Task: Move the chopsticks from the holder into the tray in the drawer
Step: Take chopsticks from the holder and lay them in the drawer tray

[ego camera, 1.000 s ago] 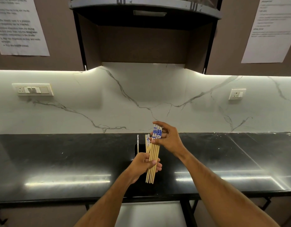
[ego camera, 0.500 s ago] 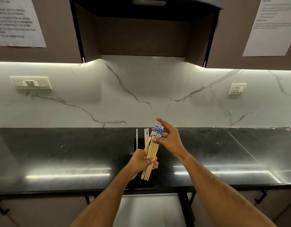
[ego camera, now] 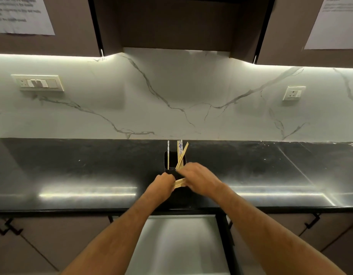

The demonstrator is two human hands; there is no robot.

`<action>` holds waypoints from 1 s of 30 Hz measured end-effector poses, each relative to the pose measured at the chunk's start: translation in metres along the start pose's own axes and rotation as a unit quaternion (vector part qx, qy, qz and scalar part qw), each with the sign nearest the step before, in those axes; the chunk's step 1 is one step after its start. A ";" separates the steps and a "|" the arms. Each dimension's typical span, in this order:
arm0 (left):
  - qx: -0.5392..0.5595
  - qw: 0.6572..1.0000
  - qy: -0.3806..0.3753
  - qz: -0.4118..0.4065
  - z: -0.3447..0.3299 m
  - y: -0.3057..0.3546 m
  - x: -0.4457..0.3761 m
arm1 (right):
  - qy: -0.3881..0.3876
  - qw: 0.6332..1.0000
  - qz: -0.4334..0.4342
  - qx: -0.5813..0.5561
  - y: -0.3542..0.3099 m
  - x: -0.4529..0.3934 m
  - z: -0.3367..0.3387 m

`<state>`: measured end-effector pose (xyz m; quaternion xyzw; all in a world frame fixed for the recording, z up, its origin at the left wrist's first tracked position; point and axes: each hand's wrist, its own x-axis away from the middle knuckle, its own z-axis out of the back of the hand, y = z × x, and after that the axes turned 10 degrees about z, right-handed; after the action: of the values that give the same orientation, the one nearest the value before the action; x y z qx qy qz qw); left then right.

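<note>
Chopsticks (ego camera: 180, 182) sit bundled at frame centre, our left hand (ego camera: 162, 184) curled round them and our right hand (ego camera: 199, 178) covering their other end; its grip we cannot tell. More stand in the black holder (ego camera: 172, 161) just behind. Shuffling could spill them before reaching the drawer (ego camera: 181, 243) below. Sheets (ego camera: 20, 14) at the upper corners are unreadable.

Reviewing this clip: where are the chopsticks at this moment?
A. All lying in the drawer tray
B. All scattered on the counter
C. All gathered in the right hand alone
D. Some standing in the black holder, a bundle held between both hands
D: several chopsticks stand in the black holder on the counter, while the left hand and right hand both hold a bundle of chopsticks in front of it.
</note>
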<state>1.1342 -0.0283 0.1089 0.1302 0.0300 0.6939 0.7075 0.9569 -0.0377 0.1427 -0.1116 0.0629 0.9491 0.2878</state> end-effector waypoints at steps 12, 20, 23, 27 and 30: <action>-0.094 0.990 -0.105 0.015 -0.056 0.002 0.026 | -0.219 0.966 -0.135 -0.018 -0.044 0.024 -0.066; -0.029 0.990 -0.133 0.022 -0.126 -0.015 0.076 | -0.213 0.953 -0.191 -0.097 -0.090 0.078 -0.124; -0.043 0.986 -0.159 0.006 -0.153 -0.018 0.094 | -0.220 0.945 -0.202 -0.136 -0.106 0.101 -0.149; -0.053 0.982 -0.180 -0.009 -0.190 -0.022 0.118 | -0.255 0.927 -0.207 -0.181 -0.128 0.126 -0.179; -0.049 0.982 -0.182 -0.015 -0.221 -0.030 0.137 | -0.275 0.917 -0.213 -0.195 -0.144 0.144 -0.201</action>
<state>1.1188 0.1391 -0.0916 0.2188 -0.1319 0.6489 0.7167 0.9564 0.1206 -0.0950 0.0889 -0.2301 0.8519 0.4620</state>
